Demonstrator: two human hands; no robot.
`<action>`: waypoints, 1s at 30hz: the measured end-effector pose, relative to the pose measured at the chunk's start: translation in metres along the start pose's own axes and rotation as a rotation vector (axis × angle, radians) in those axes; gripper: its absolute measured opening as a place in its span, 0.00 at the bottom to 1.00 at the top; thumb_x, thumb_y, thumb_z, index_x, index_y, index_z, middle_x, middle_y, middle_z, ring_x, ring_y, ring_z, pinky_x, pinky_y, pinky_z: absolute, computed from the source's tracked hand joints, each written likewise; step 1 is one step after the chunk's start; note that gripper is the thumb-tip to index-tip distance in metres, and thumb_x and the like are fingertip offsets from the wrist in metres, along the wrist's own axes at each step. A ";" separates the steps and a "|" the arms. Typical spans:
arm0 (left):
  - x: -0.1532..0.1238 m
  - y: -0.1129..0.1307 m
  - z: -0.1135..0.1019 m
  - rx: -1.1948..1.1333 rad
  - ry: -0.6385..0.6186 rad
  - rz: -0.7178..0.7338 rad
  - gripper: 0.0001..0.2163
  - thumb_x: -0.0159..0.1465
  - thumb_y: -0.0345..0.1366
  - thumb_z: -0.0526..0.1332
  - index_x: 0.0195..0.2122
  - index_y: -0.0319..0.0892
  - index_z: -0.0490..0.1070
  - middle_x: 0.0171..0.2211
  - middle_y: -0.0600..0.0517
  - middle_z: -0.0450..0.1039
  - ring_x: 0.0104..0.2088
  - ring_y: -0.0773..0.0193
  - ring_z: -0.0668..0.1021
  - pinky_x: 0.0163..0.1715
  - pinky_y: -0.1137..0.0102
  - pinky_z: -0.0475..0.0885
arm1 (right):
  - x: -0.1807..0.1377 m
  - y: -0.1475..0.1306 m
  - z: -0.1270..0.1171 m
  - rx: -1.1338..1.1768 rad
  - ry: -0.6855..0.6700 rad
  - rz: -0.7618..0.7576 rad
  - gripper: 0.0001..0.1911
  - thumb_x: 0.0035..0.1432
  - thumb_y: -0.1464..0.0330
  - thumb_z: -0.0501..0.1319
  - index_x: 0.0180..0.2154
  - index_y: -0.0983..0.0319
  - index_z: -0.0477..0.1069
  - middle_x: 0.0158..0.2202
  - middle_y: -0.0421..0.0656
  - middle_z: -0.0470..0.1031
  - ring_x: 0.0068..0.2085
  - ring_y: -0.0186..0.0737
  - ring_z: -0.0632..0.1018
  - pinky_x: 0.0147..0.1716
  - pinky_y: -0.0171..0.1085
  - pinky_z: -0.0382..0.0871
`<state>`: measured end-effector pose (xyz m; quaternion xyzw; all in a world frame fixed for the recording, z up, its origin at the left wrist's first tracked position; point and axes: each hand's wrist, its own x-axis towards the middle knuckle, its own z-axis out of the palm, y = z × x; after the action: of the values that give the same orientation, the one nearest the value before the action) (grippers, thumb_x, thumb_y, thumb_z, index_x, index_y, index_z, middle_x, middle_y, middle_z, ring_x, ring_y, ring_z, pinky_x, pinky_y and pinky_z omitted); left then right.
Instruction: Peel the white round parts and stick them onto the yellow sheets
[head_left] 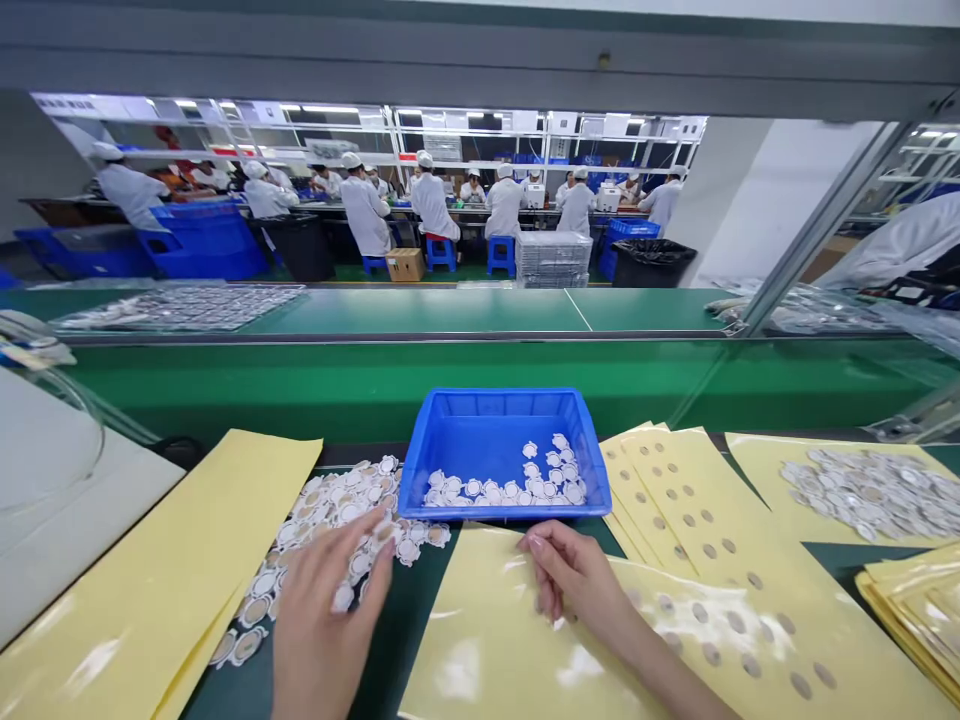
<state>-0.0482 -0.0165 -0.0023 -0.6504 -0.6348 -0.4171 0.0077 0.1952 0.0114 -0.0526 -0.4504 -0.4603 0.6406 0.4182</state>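
Note:
My left hand (330,600) is over a loose heap of small white ring-shaped pieces (352,490), some with tan round centres. Its thumb and fingers are apart, with the tips close to pieces in the heap. My right hand (566,570) is just above a glossy yellow sheet (480,620), thumb and forefinger pressed together and the other fingers curled under. Whatever it may pinch is hidden. Grey-brown round dots (735,622) lie in rows on the right part of the sheet. Beyond both hands, a blue bin (506,400) has similar white pieces along its near side and right corner.
Blank yellow sheets (157,570) lie at left beside a white box (67,500). Dotted yellow sheets (675,480) overlap right of the bin. Farther right, another heap of pieces (877,490) rests on a sheet. A green ledge (450,310) runs behind; co-workers (364,210) sit beyond.

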 end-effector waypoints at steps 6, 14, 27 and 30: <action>-0.028 -0.017 0.007 0.039 -0.153 0.046 0.18 0.68 0.48 0.53 0.54 0.47 0.69 0.43 0.46 0.74 0.44 0.51 0.75 0.40 0.62 0.73 | 0.001 0.000 0.000 0.010 -0.013 -0.019 0.29 0.54 0.43 0.61 0.34 0.64 0.69 0.19 0.33 0.63 0.15 0.28 0.69 0.13 0.27 0.57; -0.031 0.025 0.054 0.060 -0.501 0.567 0.25 0.63 0.51 0.61 0.59 0.48 0.68 0.57 0.50 0.71 0.55 0.48 0.74 0.51 0.61 0.74 | 0.003 -0.013 -0.007 0.039 0.049 -0.070 0.29 0.52 0.43 0.61 0.34 0.65 0.71 0.16 0.32 0.60 0.15 0.26 0.59 0.14 0.29 0.51; -0.030 0.021 0.070 -0.020 -0.456 0.543 0.18 0.64 0.50 0.59 0.48 0.47 0.77 0.52 0.51 0.76 0.54 0.50 0.75 0.48 0.62 0.77 | -0.004 -0.022 0.005 0.217 -0.044 0.093 0.26 0.49 0.47 0.66 0.23 0.62 0.62 0.13 0.30 0.54 0.16 0.24 0.48 0.16 0.30 0.39; -0.029 0.020 0.071 0.010 -0.516 0.531 0.24 0.62 0.55 0.59 0.54 0.47 0.74 0.55 0.51 0.71 0.55 0.47 0.74 0.46 0.61 0.79 | -0.006 -0.020 0.007 0.224 -0.008 0.108 0.25 0.50 0.47 0.64 0.24 0.61 0.61 0.14 0.30 0.52 0.17 0.25 0.47 0.17 0.30 0.39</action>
<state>0.0102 -0.0060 -0.0540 -0.8762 -0.4268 -0.2198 -0.0414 0.1920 0.0088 -0.0313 -0.4224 -0.3626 0.7113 0.4291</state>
